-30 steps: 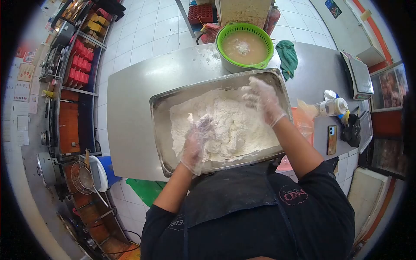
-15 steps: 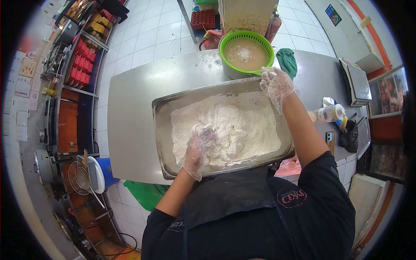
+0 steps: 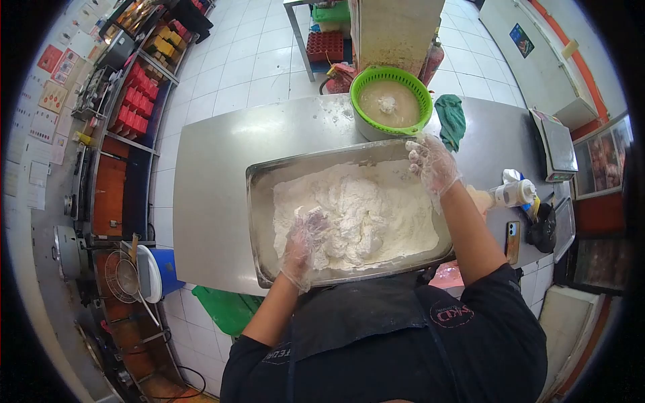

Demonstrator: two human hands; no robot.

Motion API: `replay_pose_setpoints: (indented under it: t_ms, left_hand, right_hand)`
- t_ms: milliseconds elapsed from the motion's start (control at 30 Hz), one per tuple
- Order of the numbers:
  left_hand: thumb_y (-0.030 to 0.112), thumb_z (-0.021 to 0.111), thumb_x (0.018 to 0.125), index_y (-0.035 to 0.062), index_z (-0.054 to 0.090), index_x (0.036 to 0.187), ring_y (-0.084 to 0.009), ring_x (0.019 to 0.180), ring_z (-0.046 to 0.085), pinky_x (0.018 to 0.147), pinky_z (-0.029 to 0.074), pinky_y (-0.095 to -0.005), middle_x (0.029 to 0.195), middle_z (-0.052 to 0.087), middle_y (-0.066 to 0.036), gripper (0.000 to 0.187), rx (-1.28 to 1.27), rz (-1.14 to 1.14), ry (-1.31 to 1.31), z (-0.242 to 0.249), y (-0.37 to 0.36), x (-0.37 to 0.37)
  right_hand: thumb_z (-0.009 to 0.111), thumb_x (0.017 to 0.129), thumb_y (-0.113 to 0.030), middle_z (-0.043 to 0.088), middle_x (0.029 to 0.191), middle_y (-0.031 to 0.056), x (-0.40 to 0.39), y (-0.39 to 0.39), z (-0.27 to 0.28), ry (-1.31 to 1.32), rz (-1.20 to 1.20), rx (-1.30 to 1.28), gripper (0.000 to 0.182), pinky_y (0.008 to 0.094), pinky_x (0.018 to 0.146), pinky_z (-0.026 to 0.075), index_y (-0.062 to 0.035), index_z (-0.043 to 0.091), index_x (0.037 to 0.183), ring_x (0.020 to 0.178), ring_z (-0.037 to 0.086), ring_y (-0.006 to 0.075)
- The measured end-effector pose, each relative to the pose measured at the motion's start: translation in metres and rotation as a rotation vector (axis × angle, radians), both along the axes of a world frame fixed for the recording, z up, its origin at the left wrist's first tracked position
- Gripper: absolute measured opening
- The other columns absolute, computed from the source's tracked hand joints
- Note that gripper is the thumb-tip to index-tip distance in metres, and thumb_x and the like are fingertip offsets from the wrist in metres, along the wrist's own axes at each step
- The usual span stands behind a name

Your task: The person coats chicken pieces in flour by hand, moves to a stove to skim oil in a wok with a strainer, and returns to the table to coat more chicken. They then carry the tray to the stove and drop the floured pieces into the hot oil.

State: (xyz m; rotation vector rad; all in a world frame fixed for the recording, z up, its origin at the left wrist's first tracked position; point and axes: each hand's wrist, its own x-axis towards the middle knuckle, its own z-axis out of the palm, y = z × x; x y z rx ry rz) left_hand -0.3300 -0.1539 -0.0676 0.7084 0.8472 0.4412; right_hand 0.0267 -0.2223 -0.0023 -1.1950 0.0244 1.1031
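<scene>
**Working flour in a steel pan, 2 gloved hands**

Pressing into the heap, the left hand [image 3: 304,243] lies fingers-spread and palm down on the white flour [image 3: 356,215], gripping nothing; it wears a thin clear glove dusted white. The flour fills most of a rectangular steel pan [image 3: 259,201] that sits on a steel worktable [image 3: 208,174], directly in front of the person's dark apron.

The right hand [image 3: 433,163], also in a clear glove, is at the pan's far right corner, above the rim, fingers loosely curled and holding nothing that can be made out.

Just beyond that corner stands a bowl with a green colander [image 3: 392,97] holding a brownish liquid. A green cloth [image 3: 451,119] lies beside it. To the right, near the table edge, are a squeeze bottle [image 3: 514,193] lying on its side and a phone [image 3: 512,240].
</scene>
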Motion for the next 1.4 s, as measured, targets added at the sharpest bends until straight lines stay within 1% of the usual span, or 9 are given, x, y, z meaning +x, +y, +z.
replay_pose_setpoints:
  t_ms: [267, 467, 567, 667, 733, 867, 1033, 1300, 1400]
  left_hand:
    - [0.044, 0.03, 0.104, 0.0052, 0.045, 0.135, -0.027, 0.119, 0.054, 0.097, 0.043, -0.0409, 0.129, 0.056, -0.013, 0.052, 0.03, -0.044, -0.008, 0.003, -0.006, 0.008]
    - [0.043, 0.032, 0.104, 0.0025, 0.044, 0.135, -0.0292, 0.117, 0.056, 0.097, 0.047, -0.0425, 0.128, 0.055, -0.015, 0.052, -0.002, -0.051, -0.039, 0.004, -0.006, 0.011]
    - [0.045, 0.03, 0.103, 0.0017, 0.046, 0.133, -0.0295, 0.115, 0.057, 0.096, 0.047, -0.042, 0.126, 0.057, -0.015, 0.055, 0.092, -0.08, -0.02, -0.001, -0.007, 0.01]
    - [0.048, 0.029, 0.103, 0.0016, 0.048, 0.131, -0.0291, 0.113, 0.058, 0.096, 0.046, -0.0411, 0.123, 0.058, -0.014, 0.057, 0.007, -0.057, -0.029, -0.013, -0.004, 0.008]
    - [0.049, 0.028, 0.103, 0.002, 0.048, 0.131, -0.0289, 0.112, 0.058, 0.095, 0.046, -0.041, 0.123, 0.059, -0.014, 0.058, 0.014, -0.062, -0.021, -0.011, -0.006, 0.007]
    - [0.049, 0.028, 0.103, 0.0024, 0.049, 0.131, -0.0279, 0.111, 0.058, 0.095, 0.045, -0.041, 0.122, 0.059, -0.013, 0.058, 0.039, -0.048, -0.053, -0.007, -0.007, 0.01]
    - [0.046, 0.028, 0.104, 0.0027, 0.048, 0.132, -0.0266, 0.114, 0.057, 0.098, 0.045, -0.0401, 0.123, 0.058, -0.013, 0.056, 0.006, -0.005, -0.002, -0.005, -0.009, 0.006]
    - [0.045, 0.028, 0.104, 0.0026, 0.046, 0.133, -0.0254, 0.117, 0.056, 0.1, 0.044, -0.0389, 0.127, 0.057, -0.013, 0.055, 0.024, -0.032, 0.009, -0.011, -0.012, -0.003]
    - [0.04, 0.032, 0.105, 0.0003, 0.053, 0.126, -0.0214, 0.104, 0.063, 0.091, 0.05, -0.0328, 0.116, 0.064, -0.013, 0.05, 0.085, 0.023, 0.049, -0.012, -0.014, -0.001]
  right_hand:
    - [0.049, 0.098, -0.032, 0.061, 0.105, 0.0079, 0.015, 0.008, -0.01, 0.059, 0.064, 0.125, 0.032, 0.0288, 0.059, 0.046, -0.0101, 0.049, 0.121, 0.074, 0.055, 0.0122]
    - [0.045, 0.1, -0.031, 0.064, 0.099, 0.0066, 0.047, 0.021, -0.036, 0.331, -0.172, 0.223, 0.024, 0.0274, 0.057, 0.047, -0.0111, 0.05, 0.113, 0.07, 0.058, 0.0125]
    - [0.048, 0.099, -0.033, 0.064, 0.091, 0.0036, 0.056, 0.023, -0.044, 0.452, 0.003, 0.34, 0.023, 0.0302, 0.055, 0.046, -0.0124, 0.051, 0.109, 0.066, 0.059, 0.0137]
    - [0.051, 0.097, -0.035, 0.063, 0.087, 0.0031, 0.03, 0.038, -0.003, 0.147, 0.037, 0.13, 0.026, 0.0316, 0.052, 0.045, -0.0126, 0.052, 0.111, 0.065, 0.061, 0.0157]
    - [0.056, 0.094, -0.036, 0.063, 0.09, 0.0047, 0.016, 0.05, 0.032, -0.161, 0.099, -0.279, 0.029, 0.0287, 0.052, 0.045, -0.0162, 0.053, 0.114, 0.07, 0.062, 0.0146]
    - [0.056, 0.093, -0.03, 0.061, 0.091, 0.0088, 0.034, 0.059, -0.008, -0.174, 0.055, -0.163, 0.03, 0.0287, 0.051, 0.046, -0.0116, 0.052, 0.117, 0.071, 0.064, 0.0212]
    - [0.056, 0.092, -0.02, 0.061, 0.105, 0.0115, 0.04, 0.057, -0.035, -0.173, 0.014, -0.068, 0.032, 0.0399, 0.072, 0.058, -0.0061, 0.051, 0.12, 0.085, 0.065, 0.0256]
    - [0.058, 0.092, -0.013, 0.059, 0.112, 0.0142, 0.022, 0.041, -0.055, -0.414, -0.13, 0.054, 0.033, 0.0365, 0.077, 0.061, 0.0036, 0.05, 0.119, 0.094, 0.064, 0.0238]
    - [0.061, 0.091, -0.016, 0.061, 0.107, 0.0139, 0.033, 0.042, -0.081, -0.534, -0.122, 0.057, 0.033, 0.0356, 0.075, 0.061, 0.0056, 0.053, 0.115, 0.091, 0.064, 0.0219]
